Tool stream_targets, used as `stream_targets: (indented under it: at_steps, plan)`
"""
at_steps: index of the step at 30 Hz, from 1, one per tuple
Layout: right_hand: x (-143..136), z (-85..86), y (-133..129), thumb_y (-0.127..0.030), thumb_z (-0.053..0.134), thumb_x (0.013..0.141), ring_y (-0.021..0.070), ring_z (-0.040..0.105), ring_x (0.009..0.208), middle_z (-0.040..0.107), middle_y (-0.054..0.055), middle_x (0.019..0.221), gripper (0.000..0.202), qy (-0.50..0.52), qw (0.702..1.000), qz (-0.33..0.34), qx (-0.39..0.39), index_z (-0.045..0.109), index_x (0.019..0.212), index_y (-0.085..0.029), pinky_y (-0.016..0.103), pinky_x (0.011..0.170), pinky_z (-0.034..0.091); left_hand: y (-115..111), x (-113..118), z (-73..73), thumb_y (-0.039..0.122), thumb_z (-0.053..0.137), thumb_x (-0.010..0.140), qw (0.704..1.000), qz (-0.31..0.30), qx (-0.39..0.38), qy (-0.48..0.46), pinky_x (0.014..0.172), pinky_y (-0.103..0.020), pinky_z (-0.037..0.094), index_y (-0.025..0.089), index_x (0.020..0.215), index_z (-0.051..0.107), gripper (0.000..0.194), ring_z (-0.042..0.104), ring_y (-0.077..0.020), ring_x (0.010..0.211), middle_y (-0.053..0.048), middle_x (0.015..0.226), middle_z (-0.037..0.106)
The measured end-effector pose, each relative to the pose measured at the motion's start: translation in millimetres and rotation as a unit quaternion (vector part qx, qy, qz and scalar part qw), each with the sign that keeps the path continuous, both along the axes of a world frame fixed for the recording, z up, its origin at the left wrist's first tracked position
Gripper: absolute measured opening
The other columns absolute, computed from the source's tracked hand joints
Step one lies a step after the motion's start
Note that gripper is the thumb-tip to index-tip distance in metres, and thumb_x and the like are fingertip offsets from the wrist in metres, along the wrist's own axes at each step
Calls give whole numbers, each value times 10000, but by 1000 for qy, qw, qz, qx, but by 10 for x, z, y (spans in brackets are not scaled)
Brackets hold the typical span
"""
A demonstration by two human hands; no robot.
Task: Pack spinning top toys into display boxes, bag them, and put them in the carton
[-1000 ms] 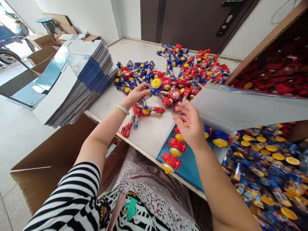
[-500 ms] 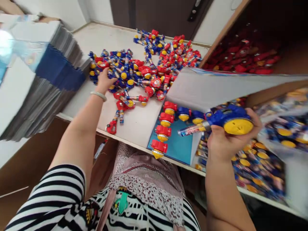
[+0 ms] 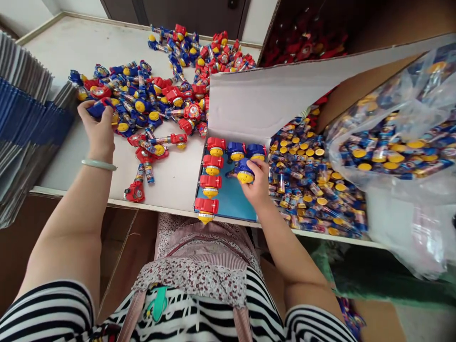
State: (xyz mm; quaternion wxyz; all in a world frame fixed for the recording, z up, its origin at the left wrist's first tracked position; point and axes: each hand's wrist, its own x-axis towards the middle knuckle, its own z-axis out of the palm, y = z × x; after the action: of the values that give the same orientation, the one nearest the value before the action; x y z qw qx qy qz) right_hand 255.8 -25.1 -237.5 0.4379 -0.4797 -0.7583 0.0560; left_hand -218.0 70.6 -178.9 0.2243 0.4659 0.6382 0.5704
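Note:
My left hand [image 3: 98,126], with a pale bangle at the wrist, is closed on a blue toy [image 3: 97,109] at the left end of a pile of red and blue toys [image 3: 140,104]. Inside the open box [image 3: 233,194] my right hand [image 3: 257,185] grips a blue and yellow toy [image 3: 244,172], just below two blue toys at the box's back. Several red toys [image 3: 210,185] with yellow tips stand in a column along the box's left side.
Stacked folded cartons [image 3: 24,114] stand at the left. Right of the box lie many small tubes with yellow caps [image 3: 313,190], beside a clear plastic bag [image 3: 392,147] of more tubes. A carton of red toys [image 3: 306,45] is at the back.
My right hand has brought its blue toy from the right, over the tubes, into the box. My left hand has closed on a blue toy in the pile. The view has shifted right.

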Motion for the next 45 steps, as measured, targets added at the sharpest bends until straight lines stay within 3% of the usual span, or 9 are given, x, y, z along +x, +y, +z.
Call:
stream_targets:
  at_steps: [3,8,17,22,27,33,37,40,45]
  plan:
    - [30,53,24,-227,625,834,324,554,1231,512,134,1248,546,-34,999,31,-17,486,1358,-293,603,1066,483,-319,356,211,729,792,611,994,-18,55,-92,723,-330,536,348,1059,474,668,586,-132,825,177,985,648]
    - [-27,264,25,-165,536,869,307,565,1215,481,143,1304,589,-88,993,81,-28,431,1438,-276,558,1022,517,-762,1070,487,587,711,801,946,-217,33,-237,692,-327,573,265,1046,585,424,665,-169,786,67,903,713]
    - [-167,182,-51,-157,497,916,314,559,1274,444,148,1367,570,-106,980,83,-148,441,1472,-269,530,1019,543,-912,1666,720,575,453,957,892,-365,-71,-258,527,-307,545,142,929,632,469,676,-199,593,-67,736,678]
    - [-81,831,-203,-473,731,847,365,446,1390,408,130,1489,794,-65,994,84,-24,349,1528,-329,574,1067,517,-1016,2115,911,561,621,904,885,-410,-61,-212,472,-269,540,153,945,609,410,668,-179,567,-42,730,679]
    - [34,1352,-228,-483,730,847,323,525,1309,477,107,1444,833,-28,991,132,21,291,1538,-328,542,1048,540,-1009,2607,1051,595,564,949,845,-515,-88,-109,533,-239,527,153,1068,594,459,643,-139,559,-28,683,664]
    - [517,729,-154,-364,725,825,315,538,1234,520,118,1276,598,-35,999,18,15,477,1358,-259,545,1051,510,-762,2367,695,454,577,970,871,-466,39,146,692,-278,531,170,1356,525,482,641,-153,703,-29,797,663]
    - [574,245,-59,-325,667,838,314,550,1219,495,137,1247,529,-35,999,-11,31,475,1324,-239,545,1024,514,-661,2340,385,333,634,935,779,-465,117,403,892,-381,520,164,1251,646,358,636,-253,1002,-124,1057,669]
    - [512,163,14,-310,641,851,317,536,1266,484,149,1307,554,-40,999,-1,11,440,1363,-244,540,1050,496,-631,2435,267,315,614,947,742,-454,131,476,905,-412,511,156,1233,669,332,614,-274,1019,-144,1086,647]
    - [569,230,45,-223,574,835,292,596,1186,555,130,1256,564,-80,995,61,-28,442,1383,-242,507,1009,529,-622,2484,246,264,565,967,742,-449,127,482,912,-410,500,155,1194,695,284,596,-270,1028,-143,1083,631]
